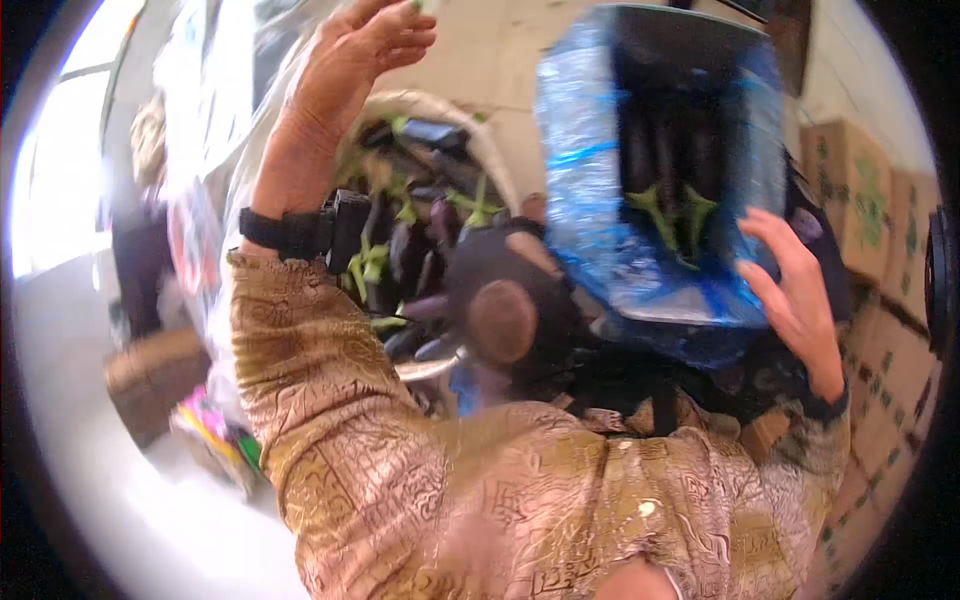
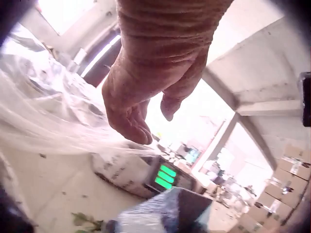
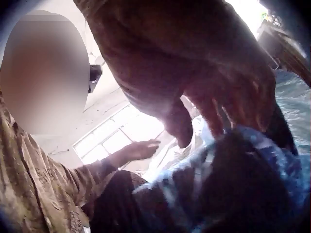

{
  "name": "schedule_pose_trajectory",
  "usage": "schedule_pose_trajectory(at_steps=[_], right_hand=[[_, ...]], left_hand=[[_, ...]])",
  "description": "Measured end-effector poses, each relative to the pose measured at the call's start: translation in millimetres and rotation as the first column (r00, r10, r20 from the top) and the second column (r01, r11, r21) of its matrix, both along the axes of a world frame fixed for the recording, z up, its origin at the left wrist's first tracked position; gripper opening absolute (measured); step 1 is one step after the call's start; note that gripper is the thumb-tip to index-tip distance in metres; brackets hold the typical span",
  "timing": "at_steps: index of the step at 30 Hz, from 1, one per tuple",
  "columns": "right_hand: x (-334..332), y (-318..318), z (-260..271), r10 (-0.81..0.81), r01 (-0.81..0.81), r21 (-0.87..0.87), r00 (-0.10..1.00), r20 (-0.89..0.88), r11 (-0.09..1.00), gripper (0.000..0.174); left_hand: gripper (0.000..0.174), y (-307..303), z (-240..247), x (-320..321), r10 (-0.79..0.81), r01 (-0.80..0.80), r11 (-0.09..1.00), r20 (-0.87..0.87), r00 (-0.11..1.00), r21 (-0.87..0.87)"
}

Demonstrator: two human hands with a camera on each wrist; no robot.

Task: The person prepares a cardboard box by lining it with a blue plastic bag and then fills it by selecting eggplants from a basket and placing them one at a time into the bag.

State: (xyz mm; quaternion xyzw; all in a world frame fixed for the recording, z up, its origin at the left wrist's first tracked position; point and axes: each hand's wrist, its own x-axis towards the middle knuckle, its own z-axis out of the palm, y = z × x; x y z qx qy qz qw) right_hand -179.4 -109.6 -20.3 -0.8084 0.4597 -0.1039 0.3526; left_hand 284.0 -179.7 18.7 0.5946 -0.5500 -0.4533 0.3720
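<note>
My left hand [image 1: 350,70] is raised past the far rim of a round basket [image 1: 495,160], apart from the eggplants in it. In the left wrist view that hand [image 2: 141,92] hangs with loosely bent fingers, the thumb standing apart. A speck of green shows by its fingertips in the head view. Several eggplants [image 1: 410,250] with green stems fill the basket. My right hand [image 1: 795,285] has its fingers spread at the near right edge of a box lined with blue plastic [image 1: 580,150]. Long dark eggplants [image 1: 665,150] lie inside, green caps toward me.
Cardboard boxes [image 1: 850,200] are stacked at the right. A scale with a green-lit display [image 2: 166,177] stands on the floor beyond my left hand. Clear plastic sheeting [image 2: 58,116] hangs at the left. My knee [image 1: 500,320] sits between basket and blue-lined box.
</note>
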Motion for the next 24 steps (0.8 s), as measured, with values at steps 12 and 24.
schedule_pose_trajectory(at_steps=[12, 24], right_hand=[[66.6, 27.1, -6.1, 0.46, -0.489, -0.03, 0.837, -0.297, 0.872, 0.056], [88.2, 33.8, -7.8, 0.29, -0.261, 0.155, 0.934, -0.21, 0.953, 0.026]], left_hand=[[0.038, 372.4, -176.9, 171.7, 0.76, -0.827, 0.48, 0.332, 0.558, 0.292], [0.026, 354.4, -249.7, 49.5, 0.618, -0.676, 0.732, 0.504, 0.604, -0.087]])
